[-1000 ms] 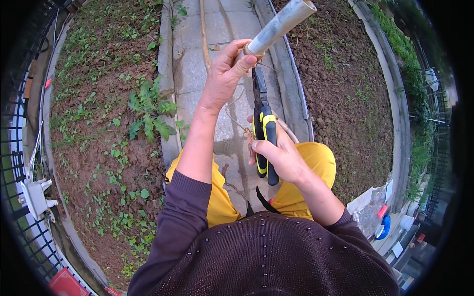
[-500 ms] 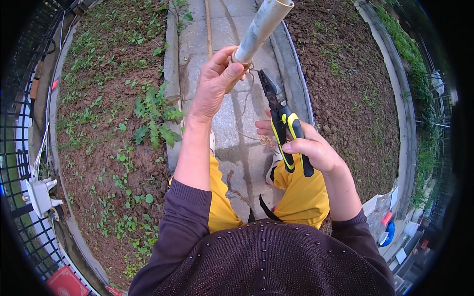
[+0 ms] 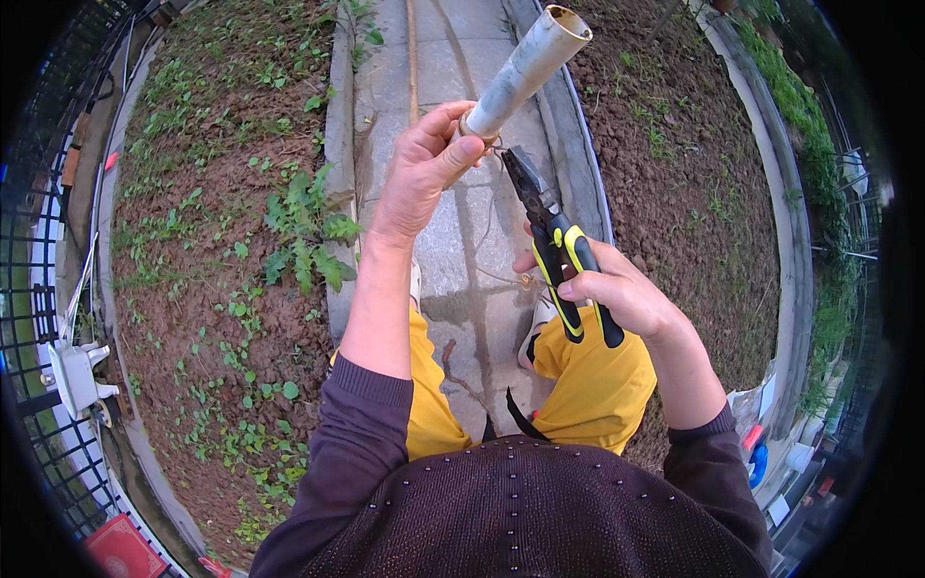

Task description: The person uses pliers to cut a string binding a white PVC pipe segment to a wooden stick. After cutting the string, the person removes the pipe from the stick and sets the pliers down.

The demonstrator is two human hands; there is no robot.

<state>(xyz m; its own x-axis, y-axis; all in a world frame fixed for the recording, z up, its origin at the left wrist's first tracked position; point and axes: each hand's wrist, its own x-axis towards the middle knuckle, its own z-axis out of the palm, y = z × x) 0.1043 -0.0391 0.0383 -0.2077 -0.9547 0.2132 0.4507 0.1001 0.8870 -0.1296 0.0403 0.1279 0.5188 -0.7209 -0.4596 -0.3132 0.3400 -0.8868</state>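
Observation:
A grey pipe (image 3: pixel 521 75) is held upright-slanting in my left hand (image 3: pixel 419 164), whose fingers wrap round its lower end, where a tan band and thin wire show. My right hand (image 3: pixel 597 284) holds black-and-yellow pliers (image 3: pixel 545 226), with their jaws pointing up to the wire just below the pipe. Whether the jaws grip the wire I cannot tell. Loose wire (image 3: pixel 489 226) hangs down from the pipe toward a small tangle near my right fingers.
I am over a paved path (image 3: pixel 451 231) between weedy soil (image 3: pixel 212 241) on the left and dark soil (image 3: pixel 684 222) on the right. A long pole (image 3: pixel 412 67) lies along the path. Fencing (image 3: pixel 29 289), a white fixture (image 3: pixel 77 376) and assorted items edge the view.
Since a second ago, the pliers have moved right and tilted, their jaws swinging to point up-left. The pipe shifted left and down, then slightly back right, still in my left hand.

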